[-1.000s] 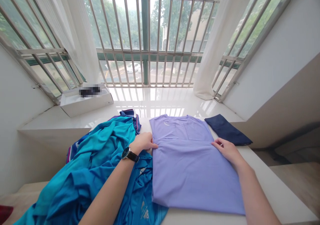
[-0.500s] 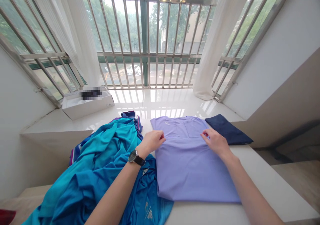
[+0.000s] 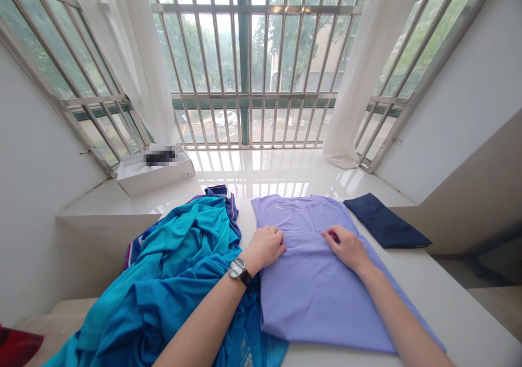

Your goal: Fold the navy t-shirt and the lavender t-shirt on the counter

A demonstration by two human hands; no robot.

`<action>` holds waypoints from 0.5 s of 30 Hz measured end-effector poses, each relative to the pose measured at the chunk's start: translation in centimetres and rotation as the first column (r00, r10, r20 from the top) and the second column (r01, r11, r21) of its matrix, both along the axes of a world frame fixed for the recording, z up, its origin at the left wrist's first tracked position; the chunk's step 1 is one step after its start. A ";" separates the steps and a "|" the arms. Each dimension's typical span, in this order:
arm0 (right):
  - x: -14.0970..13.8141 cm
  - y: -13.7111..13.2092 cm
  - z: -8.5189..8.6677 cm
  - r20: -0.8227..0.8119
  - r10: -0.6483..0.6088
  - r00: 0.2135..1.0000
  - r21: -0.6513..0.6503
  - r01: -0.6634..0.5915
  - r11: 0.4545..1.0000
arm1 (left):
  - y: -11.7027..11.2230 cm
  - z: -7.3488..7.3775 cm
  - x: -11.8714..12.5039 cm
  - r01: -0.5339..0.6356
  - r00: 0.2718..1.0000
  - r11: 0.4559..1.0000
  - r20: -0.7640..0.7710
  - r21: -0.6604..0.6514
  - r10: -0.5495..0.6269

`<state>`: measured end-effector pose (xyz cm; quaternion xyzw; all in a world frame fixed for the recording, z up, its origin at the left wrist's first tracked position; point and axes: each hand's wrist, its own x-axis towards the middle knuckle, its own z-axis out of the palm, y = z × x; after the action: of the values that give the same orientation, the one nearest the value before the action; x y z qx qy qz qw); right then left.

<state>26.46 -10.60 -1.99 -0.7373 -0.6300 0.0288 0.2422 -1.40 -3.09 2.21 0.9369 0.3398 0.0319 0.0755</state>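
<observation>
A lilac shirt (image 3: 314, 296) lies partly folded on the white table (image 3: 457, 312), its near half doubled over the collar half. My left hand (image 3: 267, 246), a watch on its wrist, rests palm down on the fold's edge with fingers curled onto the cloth. Just to the right, my right hand (image 3: 346, 245) lies flat on the same edge, fingers stretched toward the collar. Neither hand grips the cloth; both press on it.
A heap of turquoise and blue garments (image 3: 171, 285) covers the table's left side. A folded navy garment (image 3: 385, 221) lies at the right of the shirt. A white box (image 3: 155, 170) sits on the glossy sill (image 3: 265, 174) before barred windows and curtains.
Both hands have slid inward along the fold, from the shirt's outer edges toward its middle. The view has shifted slightly left and down.
</observation>
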 end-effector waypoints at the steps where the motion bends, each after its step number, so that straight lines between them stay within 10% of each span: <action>1: 0.0 -0.1 0.1 -0.002 -0.001 1.000 0.023 0.001 1.000 | -0.1 0.0 0.1 0.000 1.000 1.000 -0.003 0.016 0.000; 15: 0.6 -0.3 -0.1 -0.022 0.012 1.000 -0.059 -0.014 0.998 | -1.3 -0.3 -0.4 -0.008 0.999 0.997 0.045 0.072 0.005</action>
<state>27.06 -10.94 -2.06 -0.7398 -0.6309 0.0572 0.2267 -1.76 -4.35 1.87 0.9370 0.3396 0.0655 0.0489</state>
